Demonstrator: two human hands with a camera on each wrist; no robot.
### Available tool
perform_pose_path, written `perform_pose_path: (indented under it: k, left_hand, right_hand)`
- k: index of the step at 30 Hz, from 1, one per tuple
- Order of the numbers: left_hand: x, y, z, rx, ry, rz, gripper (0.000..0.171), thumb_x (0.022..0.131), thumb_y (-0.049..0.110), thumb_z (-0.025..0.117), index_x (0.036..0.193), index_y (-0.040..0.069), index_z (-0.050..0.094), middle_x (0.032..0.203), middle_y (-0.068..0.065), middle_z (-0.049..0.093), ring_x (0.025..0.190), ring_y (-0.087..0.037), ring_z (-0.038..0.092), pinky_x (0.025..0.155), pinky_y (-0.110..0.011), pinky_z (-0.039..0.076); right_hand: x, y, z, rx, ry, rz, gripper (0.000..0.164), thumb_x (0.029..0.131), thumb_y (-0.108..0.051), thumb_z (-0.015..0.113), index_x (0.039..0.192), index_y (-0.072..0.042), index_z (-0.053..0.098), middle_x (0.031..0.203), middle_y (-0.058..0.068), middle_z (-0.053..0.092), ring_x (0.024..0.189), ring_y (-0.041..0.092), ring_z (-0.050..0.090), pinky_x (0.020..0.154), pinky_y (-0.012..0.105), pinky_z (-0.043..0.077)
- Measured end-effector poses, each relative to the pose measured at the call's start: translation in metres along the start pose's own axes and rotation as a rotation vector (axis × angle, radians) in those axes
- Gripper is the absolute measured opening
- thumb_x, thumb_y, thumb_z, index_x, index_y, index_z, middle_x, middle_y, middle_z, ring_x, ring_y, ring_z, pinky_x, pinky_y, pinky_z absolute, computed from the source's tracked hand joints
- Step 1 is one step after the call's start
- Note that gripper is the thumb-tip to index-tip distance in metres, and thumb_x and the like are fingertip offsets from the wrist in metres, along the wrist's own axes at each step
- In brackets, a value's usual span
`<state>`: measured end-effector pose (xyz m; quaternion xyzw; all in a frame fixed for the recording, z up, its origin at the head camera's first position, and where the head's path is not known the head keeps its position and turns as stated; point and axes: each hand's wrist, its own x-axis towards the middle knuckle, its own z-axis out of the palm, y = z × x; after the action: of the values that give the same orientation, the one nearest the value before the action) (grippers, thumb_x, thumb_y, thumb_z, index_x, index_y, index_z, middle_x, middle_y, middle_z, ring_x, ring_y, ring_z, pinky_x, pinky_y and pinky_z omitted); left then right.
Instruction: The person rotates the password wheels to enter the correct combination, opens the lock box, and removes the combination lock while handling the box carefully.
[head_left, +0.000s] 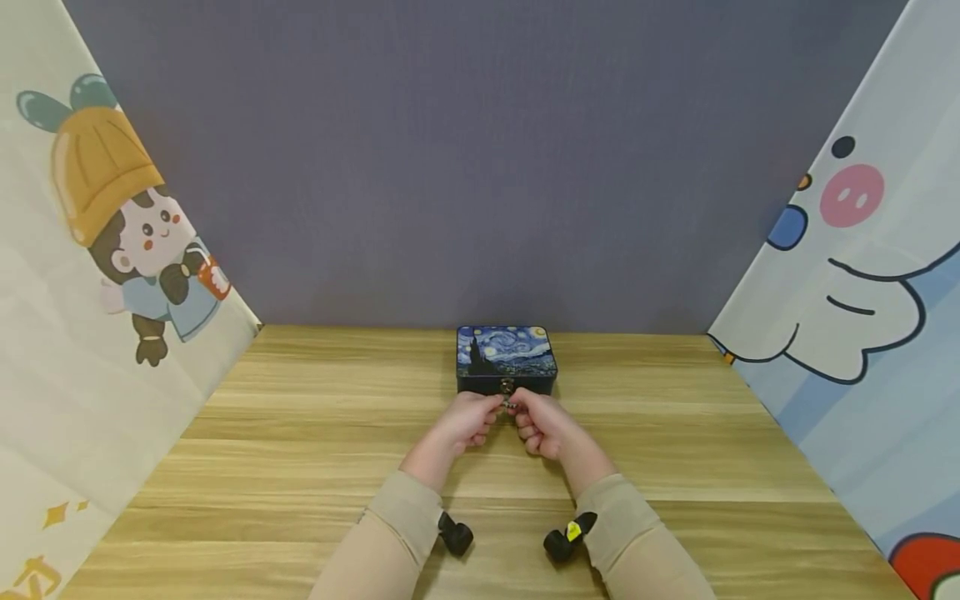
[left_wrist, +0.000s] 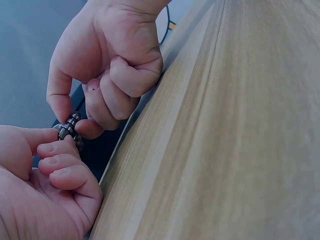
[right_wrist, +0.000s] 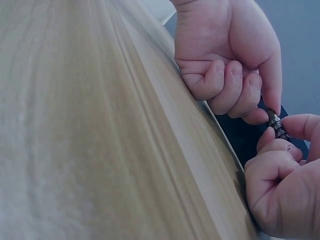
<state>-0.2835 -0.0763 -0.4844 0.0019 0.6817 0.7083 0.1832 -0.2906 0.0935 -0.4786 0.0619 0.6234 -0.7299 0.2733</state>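
Note:
A small dark metal combination padlock (left_wrist: 69, 127) with ridged number dials sits at the front of a tin box (head_left: 504, 350), just below its clasp (head_left: 507, 385). The box lid carries a blue and yellow starry-night picture. From the left, my left hand (head_left: 468, 417) pinches one end of the padlock between thumb and forefinger. My right hand (head_left: 543, 425) pinches the opposite end the same way, and its other fingers are curled into the palm. In the right wrist view, the dials of the padlock (right_wrist: 278, 126) show between the fingertips of both hands.
The box stands at the far edge of a wood-grain table (head_left: 337, 433), close to a grey back panel (head_left: 480, 167). Cartoon-printed side panels flank the table, a left one (head_left: 45, 350) and a right one (head_left: 885, 333). Black wrist cameras hang beneath both sleeves.

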Motion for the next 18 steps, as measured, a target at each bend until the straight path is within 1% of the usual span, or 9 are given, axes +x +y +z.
perform_pose_path:
  k: [8, 18]
  left_hand:
    - [-0.0009, -0.0007, 0.0013, 0.004, 0.011, 0.001, 0.031, 0.105, 0.027, 0.055, 0.083, 0.005, 0.056, 0.058, 0.006, 0.034, 0.044, -0.007, 0.025, 0.043, -0.022, 0.026]
    - [0.0008, -0.0021, 0.0002, 0.004, 0.007, 0.004, 0.030, 0.104, 0.026, 0.056, 0.084, 0.004, 0.057, 0.060, 0.005, 0.037, 0.045, -0.007, 0.026, 0.044, -0.022, 0.026]
  right_hand:
    - [-0.0020, -0.0003, -0.0001, -0.009, 0.010, -0.007, 0.015, 0.087, -0.023, 0.057, 0.082, -0.011, 0.050, 0.057, -0.010, 0.027, 0.044, 0.003, 0.021, 0.039, 0.018, 0.016]
    - [-0.0016, -0.0004, -0.0006, -0.006, 0.006, -0.005, 0.015, 0.086, -0.022, 0.058, 0.077, -0.012, 0.050, 0.057, -0.010, 0.028, 0.043, 0.003, 0.023, 0.039, 0.018, 0.017]
